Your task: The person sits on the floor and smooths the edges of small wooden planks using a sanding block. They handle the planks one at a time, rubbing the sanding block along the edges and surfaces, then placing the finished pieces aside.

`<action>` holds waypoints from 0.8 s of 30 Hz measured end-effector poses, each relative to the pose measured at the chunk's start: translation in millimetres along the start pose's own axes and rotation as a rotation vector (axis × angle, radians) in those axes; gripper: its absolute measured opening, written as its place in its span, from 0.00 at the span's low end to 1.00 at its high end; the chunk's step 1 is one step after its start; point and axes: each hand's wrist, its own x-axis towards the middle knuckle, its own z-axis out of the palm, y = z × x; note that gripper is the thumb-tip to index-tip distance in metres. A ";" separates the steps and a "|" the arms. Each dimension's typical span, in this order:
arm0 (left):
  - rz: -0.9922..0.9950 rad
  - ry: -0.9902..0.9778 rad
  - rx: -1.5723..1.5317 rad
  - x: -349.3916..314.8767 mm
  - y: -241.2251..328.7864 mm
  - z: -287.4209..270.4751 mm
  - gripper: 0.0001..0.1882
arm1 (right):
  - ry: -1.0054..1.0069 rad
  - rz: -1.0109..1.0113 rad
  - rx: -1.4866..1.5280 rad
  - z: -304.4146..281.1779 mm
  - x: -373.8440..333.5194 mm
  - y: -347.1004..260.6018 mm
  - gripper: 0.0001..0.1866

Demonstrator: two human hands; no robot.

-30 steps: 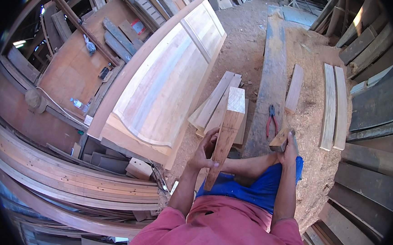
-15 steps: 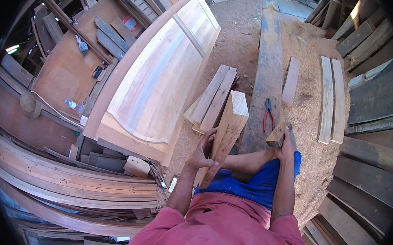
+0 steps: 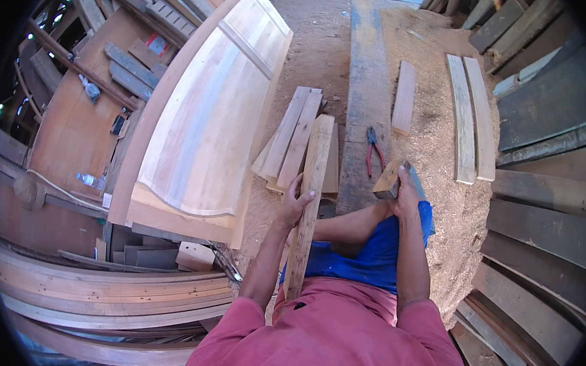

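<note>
My left hand [image 3: 294, 202] is wrapped round a long squared wooden beam [image 3: 312, 177], which stands on a tilt with its lower end against my shirt. In my right hand [image 3: 406, 194] is a short wooden block [image 3: 387, 181] with a dark side, held over my right knee; whether it is part of a tool I cannot tell. Pliers with red handles [image 3: 374, 153] lie just beyond that block on a long worn board [image 3: 367, 79]. Left of the beam, several short planks [image 3: 289, 135] are stacked on the ground.
A large curved-edge wooden panel [image 3: 206, 116] leans to my left. A short board [image 3: 403, 99] and two pale strips [image 3: 469, 120] lie on sawdust to the right. Planks [image 3: 541, 224] line the right side; long curved boards [image 3: 109, 286] are piled at the near left.
The beam has turned, so its narrower face now shows and its top end is no longer toward me. My view has shifted, moving the whole scene left and up.
</note>
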 end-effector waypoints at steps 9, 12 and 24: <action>-0.159 0.097 1.144 -1.0 -25.3 41.3 0.54 | 0.036 0.012 0.001 -6.0 3.1 -2.0 0.21; -0.180 0.015 1.123 -12.1 -33.1 53.0 0.57 | 0.014 0.030 -0.008 -1.2 1.3 -2.1 0.21; -0.585 -0.205 0.471 -174.1 -52.9 -58.0 0.32 | -0.015 0.047 0.007 1.4 1.6 1.4 0.22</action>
